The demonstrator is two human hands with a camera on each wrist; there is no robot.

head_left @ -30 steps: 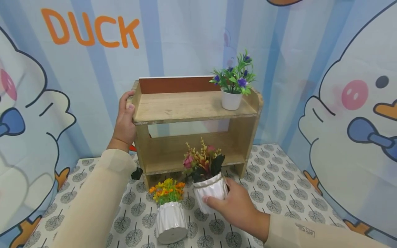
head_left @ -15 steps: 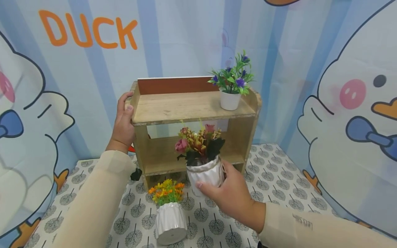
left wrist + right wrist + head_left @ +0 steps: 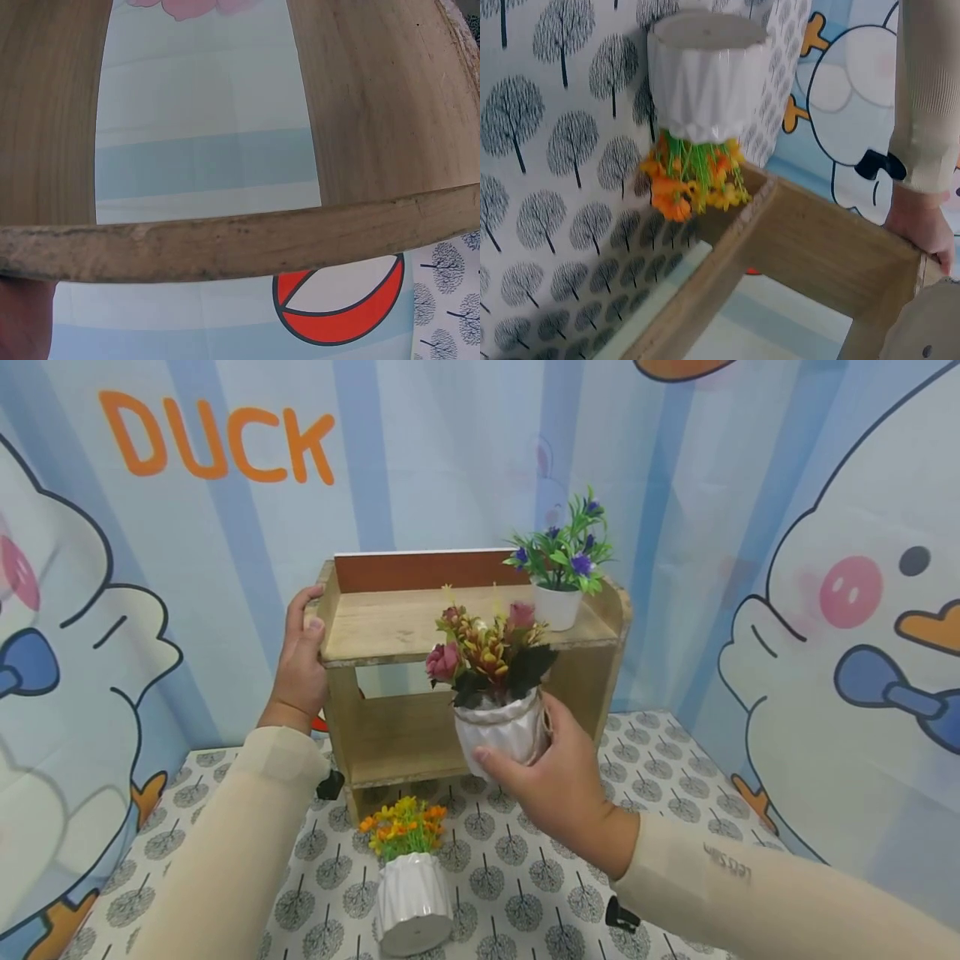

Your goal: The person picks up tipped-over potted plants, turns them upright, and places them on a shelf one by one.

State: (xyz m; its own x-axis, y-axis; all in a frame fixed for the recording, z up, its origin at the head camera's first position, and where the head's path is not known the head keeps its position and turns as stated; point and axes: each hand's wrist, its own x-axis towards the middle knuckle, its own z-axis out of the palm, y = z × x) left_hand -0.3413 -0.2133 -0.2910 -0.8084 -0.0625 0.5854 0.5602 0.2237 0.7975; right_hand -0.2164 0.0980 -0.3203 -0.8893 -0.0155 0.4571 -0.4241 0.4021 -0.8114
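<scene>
My right hand [image 3: 566,785] grips a white ribbed flowerpot [image 3: 498,735] with pink roses, yellow sprigs and dark leaves, raised in front of the shelf's lower opening. At the lower right of the right wrist view, the round pale underside of that flowerpot [image 3: 926,334] shows. My left hand [image 3: 298,664] holds the upper left side of the wooden shelf [image 3: 405,618]; only part of that hand [image 3: 22,319] appears in the left wrist view. A second white pot [image 3: 414,897] with orange and yellow flowers lies tipped on the cloth, its base facing me.
On the right end of the shelf's top board stands a small white pot [image 3: 557,607] with purple flowers. The tree-patterned tablecloth [image 3: 525,910] lies under everything. A striped duck curtain [image 3: 450,452] hangs close behind and at both sides.
My right hand has lifted the rose pot upward, from near the cloth to just below top-board height. My left hand stays on the shelf, and the other pots have not moved.
</scene>
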